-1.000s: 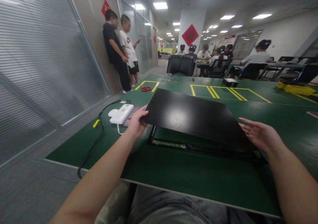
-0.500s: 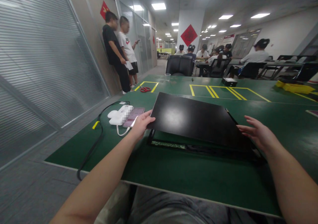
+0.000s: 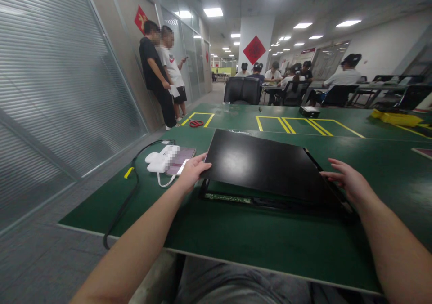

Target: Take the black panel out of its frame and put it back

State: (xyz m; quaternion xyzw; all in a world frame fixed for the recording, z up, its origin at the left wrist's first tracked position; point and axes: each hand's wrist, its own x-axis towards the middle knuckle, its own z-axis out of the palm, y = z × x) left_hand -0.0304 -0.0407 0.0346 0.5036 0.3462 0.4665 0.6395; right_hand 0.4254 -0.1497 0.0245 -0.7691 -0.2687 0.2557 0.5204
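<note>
A glossy black LCD panel (image 3: 256,162) is held tilted above a thin black frame (image 3: 270,203), its left side raised off the frame. Along the frame's near edge runs a strip of green circuit board (image 3: 227,198). My left hand (image 3: 194,171) pinches the panel's left edge, thumb on top and fingers underneath. At the panel's right edge, my right hand (image 3: 351,182) has its fingers stretched out and apart, fingertips at or very near the edge; whether they touch it is hard to tell.
On the green table (image 3: 270,254), a phone (image 3: 180,160), a white charger (image 3: 164,158) and a black cable (image 3: 135,185) lie left. Farther back are red scissors (image 3: 196,123), a plastic cup (image 3: 226,106), a small black box (image 3: 309,111) and a yellow item (image 3: 396,117). People stand and sit beyond.
The view has shifted slightly. My left hand keeps its pinch on the tilted LCD panel, and my right hand stays at its right edge with little movement.
</note>
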